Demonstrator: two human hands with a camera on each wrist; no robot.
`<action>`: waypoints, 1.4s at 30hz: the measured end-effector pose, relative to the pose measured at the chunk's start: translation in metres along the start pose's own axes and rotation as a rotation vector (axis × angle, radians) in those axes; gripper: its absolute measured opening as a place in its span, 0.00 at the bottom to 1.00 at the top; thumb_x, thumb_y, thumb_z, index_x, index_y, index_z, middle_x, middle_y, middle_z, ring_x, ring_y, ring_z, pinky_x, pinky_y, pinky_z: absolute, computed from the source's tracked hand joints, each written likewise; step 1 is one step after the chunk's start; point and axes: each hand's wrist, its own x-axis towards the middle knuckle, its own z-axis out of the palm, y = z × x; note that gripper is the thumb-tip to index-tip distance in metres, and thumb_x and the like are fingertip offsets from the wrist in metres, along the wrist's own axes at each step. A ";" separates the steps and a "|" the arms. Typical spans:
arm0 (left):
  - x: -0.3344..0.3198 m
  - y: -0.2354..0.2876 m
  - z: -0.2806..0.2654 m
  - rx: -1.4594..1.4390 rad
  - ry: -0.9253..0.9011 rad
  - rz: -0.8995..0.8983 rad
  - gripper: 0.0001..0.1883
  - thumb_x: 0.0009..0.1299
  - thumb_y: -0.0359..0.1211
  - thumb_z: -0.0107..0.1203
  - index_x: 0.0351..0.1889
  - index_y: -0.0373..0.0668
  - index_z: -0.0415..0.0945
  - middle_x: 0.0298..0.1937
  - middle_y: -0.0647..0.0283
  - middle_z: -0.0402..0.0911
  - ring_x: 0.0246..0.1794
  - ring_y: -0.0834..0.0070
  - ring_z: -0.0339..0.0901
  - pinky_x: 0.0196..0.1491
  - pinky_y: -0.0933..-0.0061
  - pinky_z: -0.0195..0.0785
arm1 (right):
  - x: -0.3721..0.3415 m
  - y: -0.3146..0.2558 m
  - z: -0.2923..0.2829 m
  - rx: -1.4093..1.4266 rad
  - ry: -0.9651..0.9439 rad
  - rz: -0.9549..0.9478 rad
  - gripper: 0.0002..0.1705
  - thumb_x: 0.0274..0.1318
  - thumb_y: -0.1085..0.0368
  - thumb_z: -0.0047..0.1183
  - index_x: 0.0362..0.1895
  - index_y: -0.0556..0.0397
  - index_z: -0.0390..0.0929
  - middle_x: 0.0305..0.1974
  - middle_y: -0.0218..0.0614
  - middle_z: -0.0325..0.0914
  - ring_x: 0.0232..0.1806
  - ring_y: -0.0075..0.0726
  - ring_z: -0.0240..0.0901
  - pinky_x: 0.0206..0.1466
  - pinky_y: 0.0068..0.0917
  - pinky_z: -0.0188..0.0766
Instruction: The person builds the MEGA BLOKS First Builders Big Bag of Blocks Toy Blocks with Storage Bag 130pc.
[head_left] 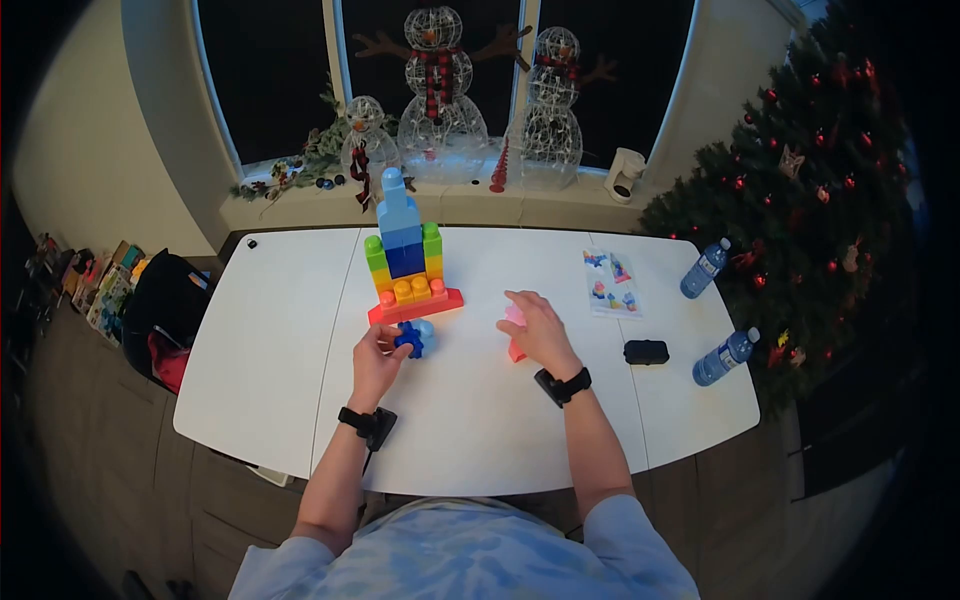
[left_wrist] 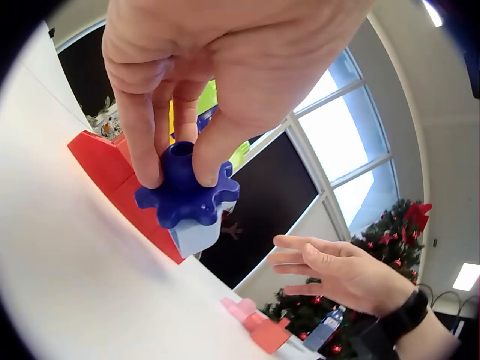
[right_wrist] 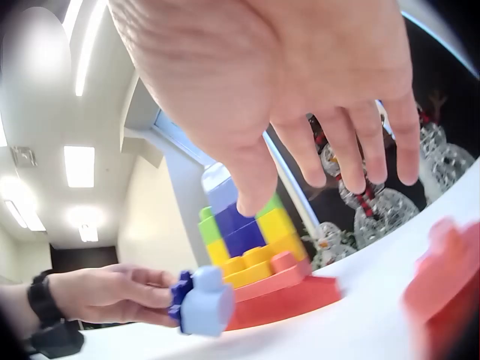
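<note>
The left hand (head_left: 376, 366) pinches a dark blue gear-shaped piece (left_wrist: 187, 196) between thumb and fingers; a light blue block (right_wrist: 208, 301) is joined to the gear's far side. Above the table, the right hand (head_left: 540, 332) is spread with its fingers apart, holding nothing. Beneath and beside it are a pink piece (head_left: 514, 315) and a red-coral block (left_wrist: 268, 333), touching each other. Behind the left hand stands a block tower (head_left: 405, 250), with a red base, yellow, green and dark blue blocks, and light blue blocks at its top.
On the table (head_left: 270, 370), a picture sheet (head_left: 613, 284), a black case (head_left: 646, 352) and two water bottles (head_left: 706, 268) lie or stand to the right. Beyond the far edge are wire snowmen (head_left: 440, 110) on a sill; a decorated tree (head_left: 790, 190) rises at right.
</note>
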 end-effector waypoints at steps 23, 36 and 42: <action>-0.010 0.079 0.082 0.212 -0.136 0.431 0.22 0.61 0.36 0.76 0.50 0.42 0.80 0.48 0.58 0.82 0.38 0.63 0.83 0.44 0.63 0.79 | 0.024 0.089 -0.003 -0.030 -0.155 0.109 0.26 0.56 0.66 0.63 0.61 0.47 0.81 0.53 0.48 0.80 0.59 0.57 0.75 0.65 0.45 0.73; -0.007 0.062 0.144 0.235 -0.496 0.470 0.19 0.63 0.30 0.64 0.54 0.45 0.83 0.59 0.54 0.83 0.56 0.54 0.82 0.59 0.57 0.76 | 0.024 0.114 0.016 -0.020 -0.268 -0.006 0.17 0.51 0.60 0.70 0.47 0.44 0.85 0.45 0.45 0.81 0.51 0.55 0.79 0.57 0.43 0.76; -0.012 0.057 0.131 0.202 -0.525 0.412 0.15 0.61 0.31 0.68 0.46 0.44 0.80 0.50 0.53 0.85 0.54 0.53 0.82 0.57 0.57 0.75 | 0.022 0.097 0.005 -0.007 -0.166 0.074 0.18 0.52 0.58 0.70 0.44 0.52 0.82 0.41 0.43 0.84 0.46 0.50 0.82 0.53 0.42 0.78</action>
